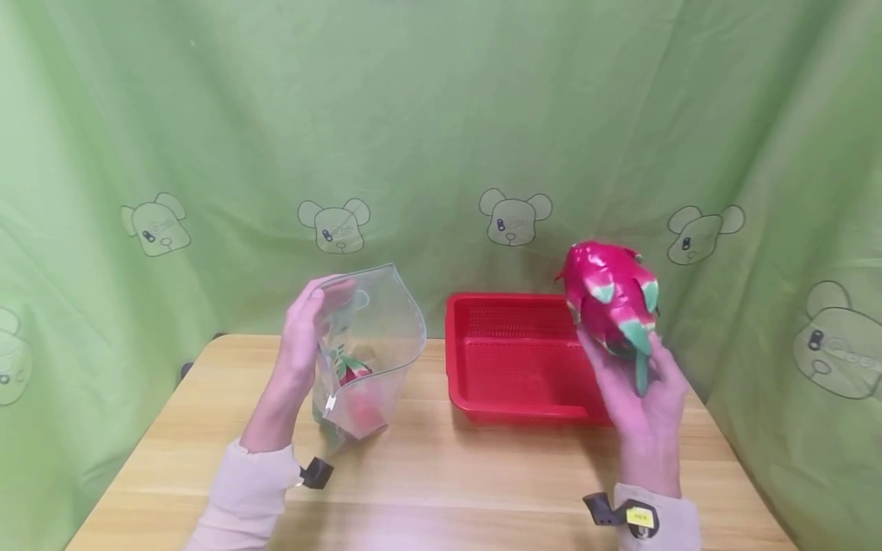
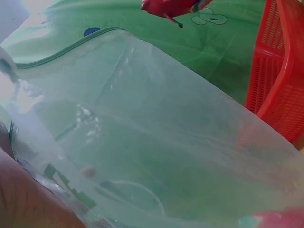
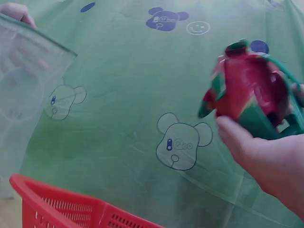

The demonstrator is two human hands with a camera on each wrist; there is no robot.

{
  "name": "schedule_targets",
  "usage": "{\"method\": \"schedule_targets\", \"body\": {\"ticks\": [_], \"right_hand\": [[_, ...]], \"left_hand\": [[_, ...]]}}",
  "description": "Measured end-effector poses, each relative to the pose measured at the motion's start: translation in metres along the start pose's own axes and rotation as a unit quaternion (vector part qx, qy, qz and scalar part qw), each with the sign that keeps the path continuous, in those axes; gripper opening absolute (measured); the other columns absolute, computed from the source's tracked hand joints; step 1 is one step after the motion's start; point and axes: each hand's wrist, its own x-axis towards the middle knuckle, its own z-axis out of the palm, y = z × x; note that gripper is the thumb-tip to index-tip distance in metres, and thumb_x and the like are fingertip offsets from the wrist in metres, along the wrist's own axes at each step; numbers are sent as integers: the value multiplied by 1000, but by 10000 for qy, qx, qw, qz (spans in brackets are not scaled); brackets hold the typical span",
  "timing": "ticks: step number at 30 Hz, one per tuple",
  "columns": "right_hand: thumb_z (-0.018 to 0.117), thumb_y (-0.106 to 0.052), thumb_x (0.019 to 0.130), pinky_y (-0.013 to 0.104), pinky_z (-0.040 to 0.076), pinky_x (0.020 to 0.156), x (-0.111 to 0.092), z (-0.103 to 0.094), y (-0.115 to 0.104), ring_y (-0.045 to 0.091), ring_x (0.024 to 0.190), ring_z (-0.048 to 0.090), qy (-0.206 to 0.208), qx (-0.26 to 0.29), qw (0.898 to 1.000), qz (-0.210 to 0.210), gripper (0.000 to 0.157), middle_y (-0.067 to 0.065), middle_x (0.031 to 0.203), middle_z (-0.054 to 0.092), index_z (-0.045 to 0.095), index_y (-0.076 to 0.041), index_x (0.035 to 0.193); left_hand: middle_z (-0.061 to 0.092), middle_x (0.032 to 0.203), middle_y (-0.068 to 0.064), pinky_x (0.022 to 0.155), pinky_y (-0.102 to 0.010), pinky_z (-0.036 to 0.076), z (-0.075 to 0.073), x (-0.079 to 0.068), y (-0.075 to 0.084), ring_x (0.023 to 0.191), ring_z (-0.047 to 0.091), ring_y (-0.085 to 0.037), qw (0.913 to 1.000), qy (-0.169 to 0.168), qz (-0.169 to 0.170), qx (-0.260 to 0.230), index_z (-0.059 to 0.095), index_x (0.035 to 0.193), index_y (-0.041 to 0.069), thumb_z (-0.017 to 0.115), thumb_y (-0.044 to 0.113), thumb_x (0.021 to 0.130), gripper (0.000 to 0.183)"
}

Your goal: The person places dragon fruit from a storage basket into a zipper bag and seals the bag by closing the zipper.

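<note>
My left hand [image 1: 301,329] holds a clear zip bag [image 1: 403,360] by its side, its mouth spread wide and a green edge running round it. Through the plastic, a dragon fruit [image 1: 361,398] with green leaf tips shows low in the bag. On the right, my right hand [image 1: 641,390] grips a second dragon fruit [image 1: 606,291], bright pink with green scales, raised above the right part of the red basket [image 1: 462,413]. The right wrist view shows the thumb curled against this dragon fruit [image 3: 251,90].
The red basket, with slotted walls, stands between the hands toward the back of the wooden table [image 1: 441,482]. A green curtain [image 1: 441,138] printed with bear heads hangs behind and along both sides.
</note>
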Motion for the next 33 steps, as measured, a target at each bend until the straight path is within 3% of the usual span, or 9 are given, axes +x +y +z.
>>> {"method": "schedule_targets", "body": {"ticks": [8,14,20,25,33], "right_hand": [[38,2,103,54,21,124,-6,-2,4,35,154,22,-240,-119,9994,203,60,5,168,25,30,-13,160],[45,-1,106,53,25,123,-10,-5,3,36,151,29,103,411,9991,46,55,7,165,31,34,-15,158],[56,-8,104,48,35,119,-11,-3,4,33,143,43,460,24,9983,-348,49,6,154,43,45,-18,150],[65,-19,100,48,40,114,-9,2,7,30,140,41,871,-369,9941,-527,48,3,151,47,52,-25,145],[66,-17,100,52,39,115,-5,7,15,28,142,44,756,-333,9939,-735,50,3,153,46,51,-24,146]], "left_hand": [[57,145,-17,118,-51,33,1,0,1,136,51,-32,10000,-29,78,-29,49,145,2,24,24,112,47],[56,145,-17,119,-52,32,0,-1,0,136,51,-32,10000,-29,58,-30,49,144,2,24,24,112,47],[56,145,-19,119,-53,31,0,-2,0,136,51,-33,10000,-14,67,-9,50,144,1,24,25,112,47],[56,145,-19,119,-55,31,0,-2,-1,136,51,-34,10000,18,41,-65,50,144,1,25,25,112,47],[56,145,-19,119,-55,31,1,-1,-3,136,51,-34,10000,5,40,-61,50,143,2,25,25,112,46]]}}
